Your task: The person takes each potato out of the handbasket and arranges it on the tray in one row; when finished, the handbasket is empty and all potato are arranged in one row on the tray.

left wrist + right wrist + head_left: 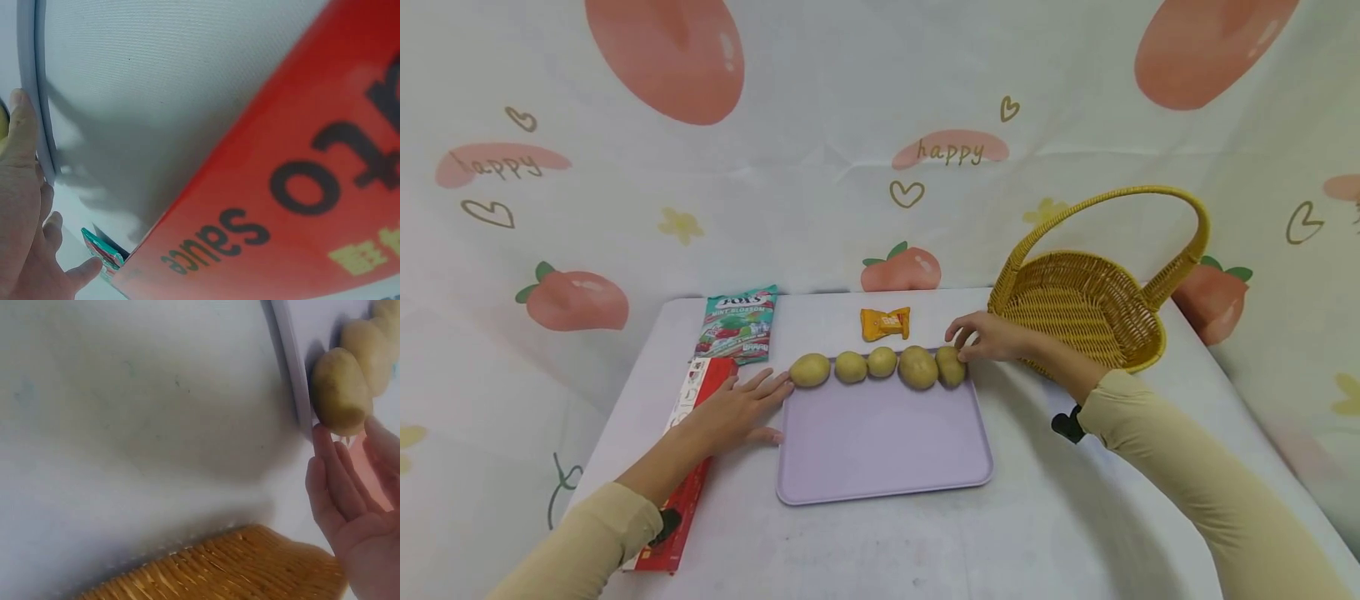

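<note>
A row of several potatoes lies along the far edge of a lilac tray. My left hand is spread flat at the tray's left side, its fingertips right at the leftmost potato. The thumb points to the tray's left rim. At the other end, my right hand reaches in from the right, with thumb and fingertips at the end of the rightmost potato. That potato rests on the tray against its larger neighbour. In the right wrist view the fingers look fairly straight.
Under the left forearm lies a long red box with "sauce" printed on it. A green candy bag lies behind it. An orange packet sits beyond the tray. A yellow wicker basket with a tall handle stands beside the right hand.
</note>
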`<act>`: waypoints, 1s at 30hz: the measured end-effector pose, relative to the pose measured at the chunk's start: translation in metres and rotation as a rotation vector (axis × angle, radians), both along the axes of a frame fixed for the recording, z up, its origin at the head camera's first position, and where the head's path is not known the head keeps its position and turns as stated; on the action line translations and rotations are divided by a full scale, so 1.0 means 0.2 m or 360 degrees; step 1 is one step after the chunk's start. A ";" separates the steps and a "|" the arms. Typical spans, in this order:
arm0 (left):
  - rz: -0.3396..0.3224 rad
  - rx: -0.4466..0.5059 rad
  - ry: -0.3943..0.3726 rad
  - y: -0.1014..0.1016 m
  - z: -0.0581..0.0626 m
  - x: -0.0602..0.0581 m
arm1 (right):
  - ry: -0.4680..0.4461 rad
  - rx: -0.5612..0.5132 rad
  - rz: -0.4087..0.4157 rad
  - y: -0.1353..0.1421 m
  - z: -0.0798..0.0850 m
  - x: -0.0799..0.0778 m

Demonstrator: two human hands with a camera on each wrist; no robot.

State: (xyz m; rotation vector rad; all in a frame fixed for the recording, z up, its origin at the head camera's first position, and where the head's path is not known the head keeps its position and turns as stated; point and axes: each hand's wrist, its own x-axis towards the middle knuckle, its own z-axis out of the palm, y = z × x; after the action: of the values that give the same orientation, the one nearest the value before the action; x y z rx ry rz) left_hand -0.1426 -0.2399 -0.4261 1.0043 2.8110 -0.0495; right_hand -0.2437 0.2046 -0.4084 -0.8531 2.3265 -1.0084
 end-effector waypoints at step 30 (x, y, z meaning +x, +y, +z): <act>0.0050 0.0195 0.0095 -0.06 0.06 -0.07 | 0.0435 0.0363 -0.0429 0.57 0.36 0.16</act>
State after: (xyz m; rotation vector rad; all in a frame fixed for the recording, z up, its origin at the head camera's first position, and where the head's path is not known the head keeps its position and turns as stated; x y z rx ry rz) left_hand -0.1562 -0.2513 -0.4140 0.9995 2.9142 0.0991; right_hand -0.2111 0.3186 -0.3371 -0.6310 2.7824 -0.7431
